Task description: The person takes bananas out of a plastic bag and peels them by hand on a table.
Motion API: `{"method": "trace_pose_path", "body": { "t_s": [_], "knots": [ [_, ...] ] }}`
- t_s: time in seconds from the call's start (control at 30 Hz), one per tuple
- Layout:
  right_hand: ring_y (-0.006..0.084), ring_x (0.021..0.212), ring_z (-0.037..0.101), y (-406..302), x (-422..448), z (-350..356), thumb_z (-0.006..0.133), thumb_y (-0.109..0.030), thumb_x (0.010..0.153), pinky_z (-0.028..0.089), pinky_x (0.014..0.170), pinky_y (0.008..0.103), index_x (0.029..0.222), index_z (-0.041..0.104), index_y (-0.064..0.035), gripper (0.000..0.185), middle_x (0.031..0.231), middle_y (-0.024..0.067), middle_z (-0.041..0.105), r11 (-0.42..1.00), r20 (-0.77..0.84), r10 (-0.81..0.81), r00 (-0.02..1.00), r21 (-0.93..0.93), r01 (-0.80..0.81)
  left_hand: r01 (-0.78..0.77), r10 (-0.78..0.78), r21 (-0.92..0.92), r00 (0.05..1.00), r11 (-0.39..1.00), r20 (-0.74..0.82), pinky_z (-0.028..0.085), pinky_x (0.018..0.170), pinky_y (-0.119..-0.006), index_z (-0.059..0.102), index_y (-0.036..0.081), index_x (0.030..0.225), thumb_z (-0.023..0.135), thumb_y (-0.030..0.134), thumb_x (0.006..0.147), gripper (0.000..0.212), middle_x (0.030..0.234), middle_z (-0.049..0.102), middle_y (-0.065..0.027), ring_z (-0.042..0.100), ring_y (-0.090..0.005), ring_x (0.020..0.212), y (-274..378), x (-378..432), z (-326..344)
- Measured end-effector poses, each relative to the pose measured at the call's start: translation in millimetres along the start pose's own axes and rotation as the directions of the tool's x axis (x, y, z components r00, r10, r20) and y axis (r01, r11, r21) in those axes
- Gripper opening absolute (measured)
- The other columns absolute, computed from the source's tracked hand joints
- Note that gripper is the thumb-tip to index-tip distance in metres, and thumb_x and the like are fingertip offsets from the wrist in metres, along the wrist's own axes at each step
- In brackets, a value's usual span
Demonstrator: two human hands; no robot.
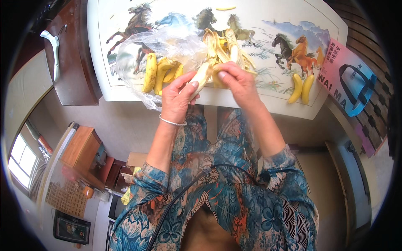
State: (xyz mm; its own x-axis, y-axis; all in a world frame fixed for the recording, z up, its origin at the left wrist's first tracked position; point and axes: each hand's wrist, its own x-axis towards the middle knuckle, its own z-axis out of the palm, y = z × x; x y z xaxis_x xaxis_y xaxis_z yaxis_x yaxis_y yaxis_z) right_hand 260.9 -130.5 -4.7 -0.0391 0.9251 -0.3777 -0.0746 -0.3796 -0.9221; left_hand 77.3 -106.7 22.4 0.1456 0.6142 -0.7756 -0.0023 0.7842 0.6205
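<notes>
A mostly peeled banana (201, 78) lies in my left hand (179, 95), its pale flesh bare between thumb and fingers. My right hand (237, 83) pinches a strip of peel at the banana's upper end. Just beyond both hands sits a heap of banana peels (229, 47) on the table. To the left, several unpeeled bananas (150, 72) lie on a clear plastic bag (132, 59). Two more bananas (301, 89) rest side by side near the table's right front corner.
The white table (282, 108) is printed with running horses. A thin scrap of peel (226, 8) lies at its far side. A pink and blue bag (348, 78) with writing stands at the right edge. On the left, a white hanger (55, 53) lies on dark wooden furniture (75, 69).
</notes>
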Motion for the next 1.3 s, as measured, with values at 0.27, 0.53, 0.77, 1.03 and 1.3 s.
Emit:
{"method": "trace_pose_path", "body": {
  "t_s": [0.27, 0.53, 0.77, 1.03, 1.3],
  "knots": [
    [0.0122, 0.083, 0.053, 2.9, 7.5, -0.7, 0.051, -0.005, 0.089, 0.043, 0.075, 0.0229, 0.102, 0.06, 0.0045, 0.018, 0.093, 0.0063, 0.057, 0.999, -0.108, 0.014, 0.994, -0.034, -0.018, -0.011, 0.011, -0.029, 1.0, 1.0, 0.013, 0.042, 0.051, -0.02, 0.055, -0.004, 0.119, 0.062, 0.015, 0.086, 0.038, 0.09, 0.063, -0.006, 0.056, -0.0096, 0.065, 1.4, -3.3, 3.4],
    [0.0134, 0.082, 0.053, 9.3, 4.2, 1.4, 0.051, -0.005, 0.088, 0.043, 0.074, 0.0245, 0.102, 0.06, 0.0048, 0.019, 0.09, 0.0067, 0.056, 1.0, -0.013, 0.006, 1.0, 0.012, -0.006, 0.002, -0.001, -0.023, 1.0, 1.0, 0.01, 0.041, 0.051, -0.019, 0.056, -0.004, 0.118, 0.061, 0.015, 0.086, 0.037, 0.089, 0.063, -0.0058, 0.056, -0.0096, 0.064, -0.2, -3.6, 1.9],
    [0.0143, 0.08, 0.054, 4.8, 1.2, 8.5, 0.052, -0.006, 0.089, 0.044, 0.072, 0.0257, 0.101, 0.06, 0.0041, 0.018, 0.087, 0.0072, 0.056, 1.0, 0.031, 0.009, 0.999, 0.012, -0.01, -0.015, 0.017, 0.044, 0.999, 0.999, -0.045, 0.04, 0.048, -0.019, 0.059, -0.001, 0.115, 0.057, 0.018, 0.09, 0.031, 0.084, 0.062, -0.0051, 0.055, -0.0094, 0.06, 0.8, -2.1, 3.4],
    [0.0205, 0.076, 0.055, 3.3, -1.2, 12.4, 0.054, -0.006, 0.086, 0.044, 0.068, 0.0299, 0.097, 0.06, 0.0021, 0.015, 0.083, 0.0102, 0.055, 0.989, 0.054, -0.09, 0.995, -0.113, 0.095, -0.127, 0.15, 0.227, 0.985, 0.966, -0.085, 0.039, 0.046, -0.018, 0.062, 0.0, 0.111, 0.052, 0.023, 0.094, 0.03, 0.078, 0.06, -0.0033, 0.055, -0.0082, 0.058, -1.6, 0.0, 8.0],
    [0.024, 0.072, 0.056, -5.8, -4.5, 12.9, 0.055, -0.006, 0.084, 0.045, 0.067, 0.0342, 0.096, 0.059, -0.0009, 0.014, 0.081, 0.0112, 0.055, 0.932, 0.131, -0.112, 0.985, -0.33, 0.15, -0.084, 0.099, 0.194, 0.993, 0.977, -0.069, 0.039, 0.046, -0.019, 0.062, -0.001, 0.11, 0.05, 0.028, 0.095, 0.035, 0.075, 0.058, -0.0023, 0.053, -0.0078, 0.057, -8.4, 2.0, 3.4]
  ]
}}
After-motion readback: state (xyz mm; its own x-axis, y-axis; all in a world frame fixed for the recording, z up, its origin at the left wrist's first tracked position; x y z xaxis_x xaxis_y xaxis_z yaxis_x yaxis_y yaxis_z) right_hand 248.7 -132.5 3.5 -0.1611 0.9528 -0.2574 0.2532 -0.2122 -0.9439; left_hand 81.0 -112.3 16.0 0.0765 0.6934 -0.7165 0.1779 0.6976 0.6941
